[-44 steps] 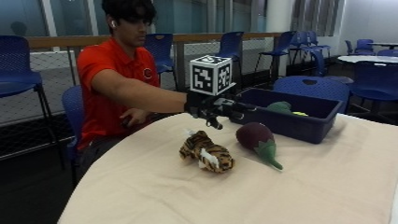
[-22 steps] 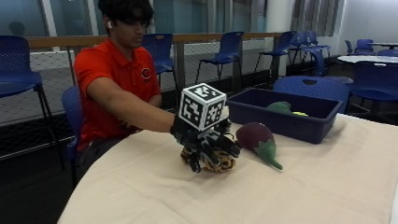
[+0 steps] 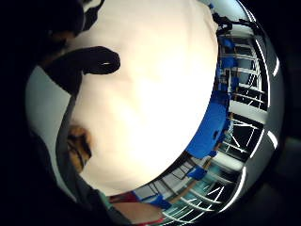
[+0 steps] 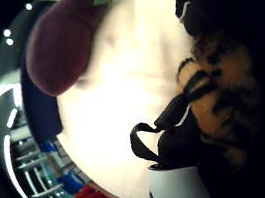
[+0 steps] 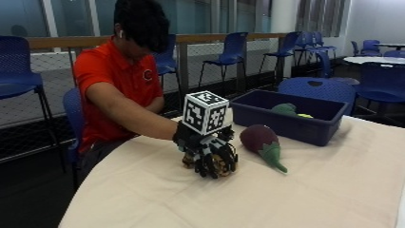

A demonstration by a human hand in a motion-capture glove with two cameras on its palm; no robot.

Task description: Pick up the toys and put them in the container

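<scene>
The bench under its pale cloth carries everything here, and beyond the fingers, well apart from them, sits the blue container with a green toy and something yellow-green already lying inside. Nearer, just beside the fingers on the container's side, lies the plush eggplant, purple body and green stalk end flat on the cloth, untouched; the thumb-side palm view shows its rounded bulk close by. And now the gloved right hand is down on the striped tiger toy, fingers curled over the top of it so that only orange and dark fur peeps out between and below them. In that thumb-side view the striped fur fills the space against the palm. It looks like a soft, light stuffed animal, the sort that squashes rather than slips, nothing breakable about it, so I'd judge a wrap round the thick middle of the body serves best, not a leg or the tail, which would let it dangle. It sits on the bench, not yet lifted as far as I can tell.
</scene>
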